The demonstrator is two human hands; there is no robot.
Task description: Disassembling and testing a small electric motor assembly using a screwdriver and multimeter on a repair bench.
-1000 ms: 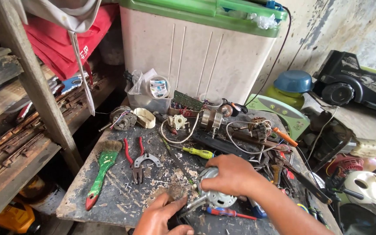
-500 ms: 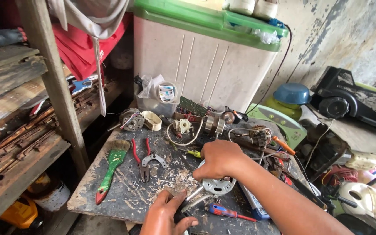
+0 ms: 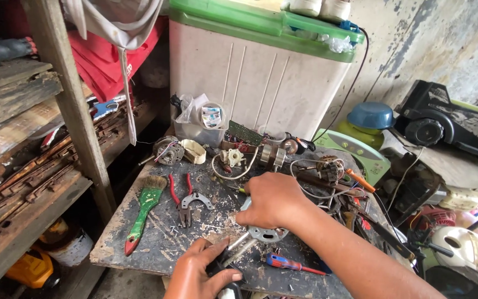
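Item, centre of the front edge of the surface (image 3: pixel 139 243): a round metal motor housing (image 3: pixel 264 232), lying flat among wood shavings. My right hand (image 3: pixel 272 200) lay over it from above, fingers curled down and closed around its top, so most of the housing was hidden under the palm.

Item, at the front edge itself: my left hand (image 3: pixel 200 271), fingers wrapped shut around a dark tool handle (image 3: pixel 219 268). A metal shaft (image 3: pixel 239 243) ran from that hand up toward the housing and met it under the right hand; whether the tip was seated in anything I could not tell.

Item, just right of the left hand near the front edge: a red-and-blue handled screwdriver (image 3: pixel 286 263), lying flat.

Item, left of centre: red-handled pliers (image 3: pixel 186 199), jaws pointing toward the front edge.

Item, near the left edge: a green-handled paintbrush (image 3: pixel 142 213), bristles toward the back, lying apart from the pliers.

Item, back left corner: a small motor with coloured leads (image 3: pixel 168 150), beside a cream roll of tape (image 3: pixel 195 151) and a clear plastic tub (image 3: pixel 200 124).

Item, back and right edge: a tangle of wires, a white plastic gear (image 3: pixel 232 158) and an orange-handled screwdriver (image 3: pixel 360 180).

Item, behind the surface: a white washing machine with a green lid (image 3: pixel 261 72).
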